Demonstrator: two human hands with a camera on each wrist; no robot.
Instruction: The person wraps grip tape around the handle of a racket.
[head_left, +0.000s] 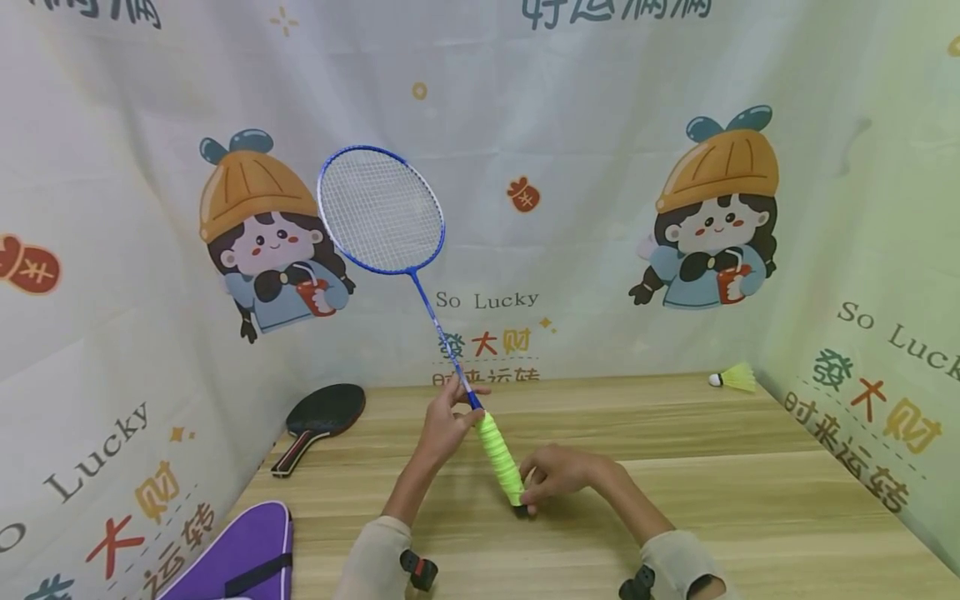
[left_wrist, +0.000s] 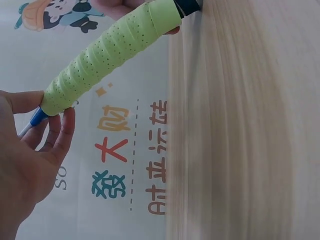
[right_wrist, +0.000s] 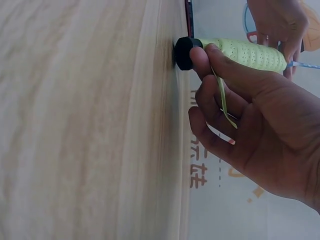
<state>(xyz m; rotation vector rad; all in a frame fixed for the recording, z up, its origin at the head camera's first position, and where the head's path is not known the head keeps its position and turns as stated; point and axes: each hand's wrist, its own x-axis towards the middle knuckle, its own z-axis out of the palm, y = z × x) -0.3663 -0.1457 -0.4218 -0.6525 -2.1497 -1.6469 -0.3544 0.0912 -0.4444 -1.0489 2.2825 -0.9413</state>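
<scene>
A badminton racket (head_left: 431, 308) with a blue frame stands tilted, its head up and to the left, its black butt cap (right_wrist: 184, 53) down at the tabletop. Lime-green perforated grip tape (head_left: 501, 457) is wound in ridges round the handle. My left hand (head_left: 444, 425) pinches the racket at the top of the handle, where the tape meets the blue shaft. At the lower end, my right hand (head_left: 566, 473) pinches the tape between thumb and forefinger beside the butt cap. A thin loose strip of tape (right_wrist: 223, 95) hangs from those fingers in the right wrist view.
On the wooden table (head_left: 637, 517), a black table tennis paddle (head_left: 326, 410) lies at the back left. A purple case (head_left: 251, 542) with a black strap is at the front left. A yellow shuttlecock (head_left: 738, 377) lies at the back right. Printed cloth (head_left: 585, 108) surrounds the table.
</scene>
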